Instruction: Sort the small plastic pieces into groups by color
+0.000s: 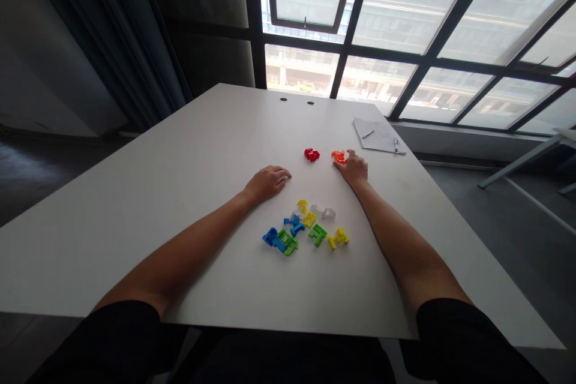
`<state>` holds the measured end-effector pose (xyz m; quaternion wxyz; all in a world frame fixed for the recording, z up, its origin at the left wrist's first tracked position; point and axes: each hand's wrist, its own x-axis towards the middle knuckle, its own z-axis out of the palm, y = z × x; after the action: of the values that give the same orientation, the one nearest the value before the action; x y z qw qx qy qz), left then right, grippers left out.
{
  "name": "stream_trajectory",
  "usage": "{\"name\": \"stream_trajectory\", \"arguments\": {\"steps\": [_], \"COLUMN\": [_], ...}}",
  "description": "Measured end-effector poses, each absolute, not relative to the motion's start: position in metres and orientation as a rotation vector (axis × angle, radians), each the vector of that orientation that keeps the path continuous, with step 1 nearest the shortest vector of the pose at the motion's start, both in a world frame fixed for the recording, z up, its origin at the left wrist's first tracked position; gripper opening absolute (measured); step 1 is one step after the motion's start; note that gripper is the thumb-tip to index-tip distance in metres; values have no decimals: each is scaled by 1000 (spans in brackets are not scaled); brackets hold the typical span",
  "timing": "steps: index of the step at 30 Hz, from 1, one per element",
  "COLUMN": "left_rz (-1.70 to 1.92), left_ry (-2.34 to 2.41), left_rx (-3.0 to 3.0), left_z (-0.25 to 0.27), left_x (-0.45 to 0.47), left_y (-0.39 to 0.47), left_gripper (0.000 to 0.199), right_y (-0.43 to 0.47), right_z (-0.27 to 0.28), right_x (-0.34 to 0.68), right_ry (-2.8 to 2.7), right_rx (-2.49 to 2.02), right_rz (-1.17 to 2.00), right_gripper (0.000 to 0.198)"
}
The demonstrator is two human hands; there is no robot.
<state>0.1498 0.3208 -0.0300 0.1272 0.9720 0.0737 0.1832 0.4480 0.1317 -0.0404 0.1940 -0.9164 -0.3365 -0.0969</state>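
Black sleeves point(454, 327) frame the near edge, and from them bare forearms reach out over the white surface point(261, 126). Orange pieces point(338, 156) lie in a small pile at the fingers of the right hand point(355, 169), whose thumb and forefinger part around the pile's near and right sides, seemingly touching it; whether any piece is gripped cannot be told. That curve of the fingers likely serves to hem the pieces in. Just left of the orange pile, apart from it, sit red pieces point(311, 155), the gap probably there so that the two colours do not mix. The left hand point(267, 182) rests low, palm down, with loosely bent fingers; something pale shows by its fingertips, too small to identify, so its grip is unclear. Nearer the body, between the forearms, a looser scatter holds blue pieces point(271, 237), green pieces point(317, 234), yellow pieces point(339, 239) and clear pieces point(329, 213), some touching or overlapping, all within easy reach of both hands. Beyond the right hand lie papers point(382, 138) with a pen point(368, 134) on them, set aside near the right edge. Windows point(391, 0) rise behind the far edge.
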Motion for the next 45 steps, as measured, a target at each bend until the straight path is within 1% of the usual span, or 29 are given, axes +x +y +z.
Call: {"name": "stream_trajectory", "arguments": {"steps": [3, 7, 11, 16, 20, 25, 29, 32, 36, 42, 45], "left_rz": [532, 533, 527, 531, 529, 539, 531, 524, 518, 524, 524], "left_ry": [199, 192, 198, 181, 176, 171, 179, 184, 180, 188, 192], "left_rx": [2823, 2818, 2823, 2827, 2825, 2821, 2823, 2824, 2823, 2825, 2824], "left_z": [-31, -30, -30, -28, -28, -29, -28, -26, -26, -28, -29], "left_x": [149, 149, 149, 149, 149, 150, 149, 148, 149, 150, 150], "left_y": [322, 322, 322, 321, 321, 321, 321, 321, 321, 321, 322], "left_gripper": [33, 34, 34, 35, 36, 36, 37, 37, 37, 37, 36], "right_y": [125, 100, 57, 5, -23, -29, -19, -16, -15, 9, 24], "right_z": [-44, -52, -57, -41, -24, -18, -19, -18, -20, -31, -21], "right_x": [445, 430, 405, 366, 337, 314, 309, 312, 319, 336, 337], "right_ry": [-950, -1033, -1168, -1345, -1605, -1855, -1861, -1812, -1632, -1035, -1009], "right_rx": [-2501, -2309, -2100, -1841, -1637, -1480, -1435, -1457, -1556, -1767, -1810], "right_rz": [-252, -244, -252, -274, -154, -97, -137, -64, 106, 397, 430], "right_gripper": [64, 54, 46, 19, 10, 24, 29, 32, 37, 33, 29]}}
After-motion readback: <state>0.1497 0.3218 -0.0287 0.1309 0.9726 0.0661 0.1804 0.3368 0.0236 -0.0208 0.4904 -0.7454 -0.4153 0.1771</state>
